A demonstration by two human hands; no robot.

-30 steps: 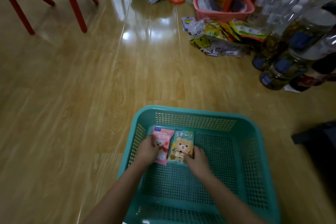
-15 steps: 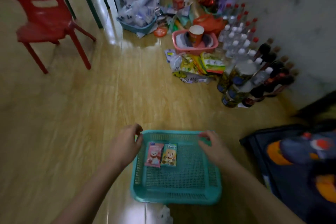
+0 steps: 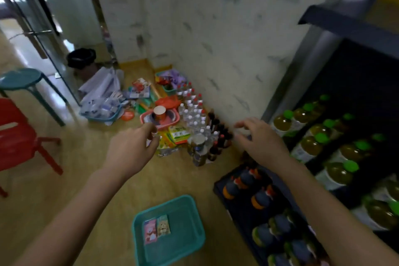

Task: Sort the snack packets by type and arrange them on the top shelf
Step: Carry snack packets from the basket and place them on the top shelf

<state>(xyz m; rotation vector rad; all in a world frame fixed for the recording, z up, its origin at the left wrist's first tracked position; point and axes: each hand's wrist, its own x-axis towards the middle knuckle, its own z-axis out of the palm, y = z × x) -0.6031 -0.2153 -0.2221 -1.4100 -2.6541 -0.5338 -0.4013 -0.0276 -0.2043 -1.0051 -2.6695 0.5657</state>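
A shop: shelves [image 3: 349, 26] of green-capped bottles [image 3: 306, 147], stock [image 3: 174, 136] on floor [image 3: 86, 168].

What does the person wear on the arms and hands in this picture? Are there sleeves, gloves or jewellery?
Nothing worn is visible. The left hand and the right hand have no gloves and no rings that I can see. The left forearm and the right forearm are uncovered as far as the frame shows: no sleeves, watch or bracelet.

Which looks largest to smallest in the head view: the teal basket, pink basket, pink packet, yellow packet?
1. teal basket
2. pink basket, though it sits farther from the camera, so its true size is unsure
3. pink packet and yellow packet: they look alike, no ranking
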